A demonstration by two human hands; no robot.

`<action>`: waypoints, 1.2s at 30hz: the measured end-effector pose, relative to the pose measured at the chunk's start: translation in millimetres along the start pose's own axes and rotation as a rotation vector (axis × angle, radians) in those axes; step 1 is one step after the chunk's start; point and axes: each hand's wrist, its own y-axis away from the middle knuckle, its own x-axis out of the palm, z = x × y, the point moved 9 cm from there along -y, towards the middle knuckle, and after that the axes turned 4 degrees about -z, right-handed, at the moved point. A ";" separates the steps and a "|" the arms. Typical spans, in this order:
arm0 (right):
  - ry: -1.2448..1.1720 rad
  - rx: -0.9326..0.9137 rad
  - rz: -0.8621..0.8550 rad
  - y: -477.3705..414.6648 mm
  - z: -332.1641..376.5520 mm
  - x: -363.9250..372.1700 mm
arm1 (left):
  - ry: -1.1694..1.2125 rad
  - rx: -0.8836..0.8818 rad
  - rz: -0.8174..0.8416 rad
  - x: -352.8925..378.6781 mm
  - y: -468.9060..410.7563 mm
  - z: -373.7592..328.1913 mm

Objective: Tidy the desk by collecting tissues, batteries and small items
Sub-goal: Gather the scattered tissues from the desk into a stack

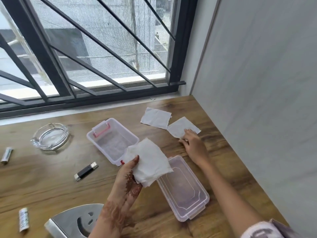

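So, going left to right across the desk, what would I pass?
Battery → second battery → ashtray → USB stick → box → lid. The tissues overlap these, so they are left out.

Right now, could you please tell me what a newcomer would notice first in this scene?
The left hand holding a wad of tissues over the near end of the open clear box, mid-desk, draws the eye first. Next, the right hand reaches far right, touching a flat tissue, another tissue lying beside it nearer the window.
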 end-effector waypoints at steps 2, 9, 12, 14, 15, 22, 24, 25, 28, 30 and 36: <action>-0.002 0.000 -0.051 4.1 0.2 -3.2 | -0.004 -0.002 -0.013 -0.4 -0.3 -0.8; -0.444 0.298 -0.355 32.1 1.9 -40.9 | -0.020 0.001 -0.068 -2.2 -0.3 -3.4; -0.598 0.267 -0.406 44.1 26.6 -53.6 | -0.018 0.011 -0.057 0.8 0.4 -3.5; -0.663 0.198 -0.381 53.0 50.9 -58.1 | -0.018 0.022 -0.047 2.9 0.7 -3.4; -0.676 0.148 -0.350 57.9 65.6 -58.4 | -0.017 0.025 -0.042 4.0 0.9 -3.6; -0.364 -0.341 -0.215 96.9 144.3 -33.9 | 0.090 -0.002 0.097 21.3 8.0 -2.3; -0.257 -0.417 -0.181 106.7 153.1 -20.3 | 0.116 -0.021 0.156 25.5 11.0 -3.2; -0.189 -0.450 -0.170 110.5 156.5 -14.1 | 0.106 -0.022 0.166 25.5 12.0 -4.7; -0.105 -0.501 -0.129 113.3 162.4 -4.3 | 0.025 -0.006 0.126 16.6 10.6 -5.7; -0.178 -0.489 -0.114 109.3 162.0 -7.7 | 0.009 -0.001 0.089 11.8 8.0 -6.1; -0.348 -0.249 -0.121 52.5 129.6 -21.8 | 0.029 0.029 0.019 3.8 1.5 -14.3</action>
